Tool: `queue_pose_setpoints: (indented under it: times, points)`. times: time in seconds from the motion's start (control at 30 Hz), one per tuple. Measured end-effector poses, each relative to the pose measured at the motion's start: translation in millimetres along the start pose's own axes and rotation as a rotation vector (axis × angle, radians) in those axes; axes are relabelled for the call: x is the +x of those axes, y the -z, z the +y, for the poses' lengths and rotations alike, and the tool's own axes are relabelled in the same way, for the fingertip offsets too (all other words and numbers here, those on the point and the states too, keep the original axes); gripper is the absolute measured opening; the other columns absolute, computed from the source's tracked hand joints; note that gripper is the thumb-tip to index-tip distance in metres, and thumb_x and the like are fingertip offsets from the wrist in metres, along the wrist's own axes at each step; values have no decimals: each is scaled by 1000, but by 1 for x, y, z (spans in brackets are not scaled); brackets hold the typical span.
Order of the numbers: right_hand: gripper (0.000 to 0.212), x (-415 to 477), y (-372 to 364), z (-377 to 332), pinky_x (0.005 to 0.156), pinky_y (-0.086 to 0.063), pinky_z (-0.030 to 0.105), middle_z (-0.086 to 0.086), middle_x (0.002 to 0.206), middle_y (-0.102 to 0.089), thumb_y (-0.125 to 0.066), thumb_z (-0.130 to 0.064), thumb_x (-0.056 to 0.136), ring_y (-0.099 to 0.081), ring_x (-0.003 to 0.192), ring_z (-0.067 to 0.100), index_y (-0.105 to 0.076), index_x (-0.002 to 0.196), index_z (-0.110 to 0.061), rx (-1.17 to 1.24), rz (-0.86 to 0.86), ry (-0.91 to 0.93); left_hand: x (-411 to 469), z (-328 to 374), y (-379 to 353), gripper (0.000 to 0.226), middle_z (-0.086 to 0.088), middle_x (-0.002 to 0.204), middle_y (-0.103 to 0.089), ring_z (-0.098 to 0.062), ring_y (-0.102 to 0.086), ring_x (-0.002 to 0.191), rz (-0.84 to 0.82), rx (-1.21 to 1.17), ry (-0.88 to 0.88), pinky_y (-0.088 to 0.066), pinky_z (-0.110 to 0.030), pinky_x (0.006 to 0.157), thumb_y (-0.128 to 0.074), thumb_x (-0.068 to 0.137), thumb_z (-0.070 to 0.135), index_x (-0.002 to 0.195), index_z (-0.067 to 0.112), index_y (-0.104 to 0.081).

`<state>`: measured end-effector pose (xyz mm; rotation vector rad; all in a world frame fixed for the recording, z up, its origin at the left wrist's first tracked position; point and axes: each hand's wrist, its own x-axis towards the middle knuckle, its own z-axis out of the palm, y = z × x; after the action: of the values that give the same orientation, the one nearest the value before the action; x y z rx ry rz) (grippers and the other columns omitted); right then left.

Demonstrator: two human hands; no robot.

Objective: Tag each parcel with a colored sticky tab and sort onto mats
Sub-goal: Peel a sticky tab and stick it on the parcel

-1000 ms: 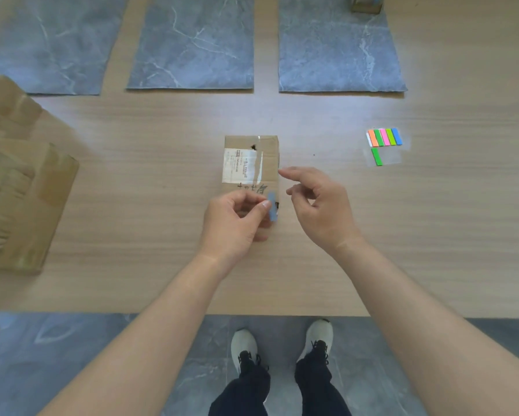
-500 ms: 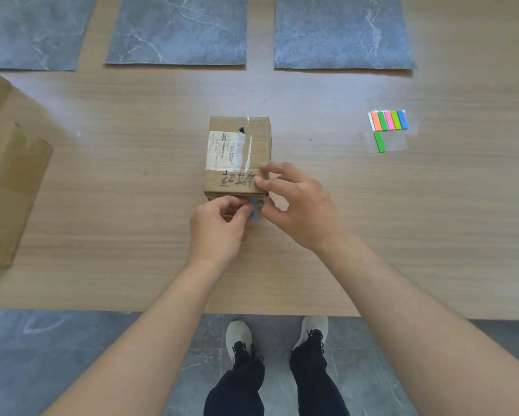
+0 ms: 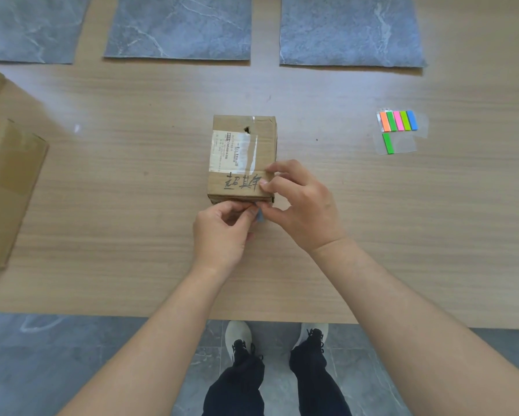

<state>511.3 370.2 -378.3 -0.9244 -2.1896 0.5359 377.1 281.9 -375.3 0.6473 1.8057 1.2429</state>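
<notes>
- Cardboard parcel [image 3: 242, 157]: a small taped box with a torn shipping label and handwriting on top, standing at the middle of the wooden table [image 3: 102, 181], well short of the mats.
- Handling, as judged: the parcel is probably light and fairly stiff. Its tape is likely to be slick and its label edges are ragged, so bare cardboard is the better seat for a tab. For carrying, hold is best taken across two opposite side faces.
- Blue sticky tab [image 3: 260, 215]: held at the parcel's near face, close to the top edge. Whether it already adheres cannot be told.
- Left hand [image 3: 222, 235]: thumb and forefinger are pinched on the tab.
- Right hand [image 3: 300, 205]: the near right corner of the parcel is gripped, with fingertips curled onto the top and the thumb at the near face beside the tab.
- Sticky tab pad [image 3: 397, 121]: orange, green, pink, lime and blue strips on a clear backing, lying to the right, with a loose green tab [image 3: 387, 143] just beside it.
- Three grey marbled mats [image 3: 178, 25]: laid in a row along the far side, with no parcel seen on them.
- Further cardboard boxes [image 3: 8, 187]: lying at the left edge.
</notes>
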Motion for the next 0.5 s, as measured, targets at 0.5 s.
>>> queue_pose_setpoints:
  times: [0.5]
  points:
    - [45,-11,-18,-24,76,-61,37,-2,135,-48,-84,-12,75,-61,111,16,-56,109,-18,120,32,-274,13,22,43,38,-3,112,-75,-19,-70,108,174,-272,93,-56,-33,92,-38,104,25,119,13,-70]
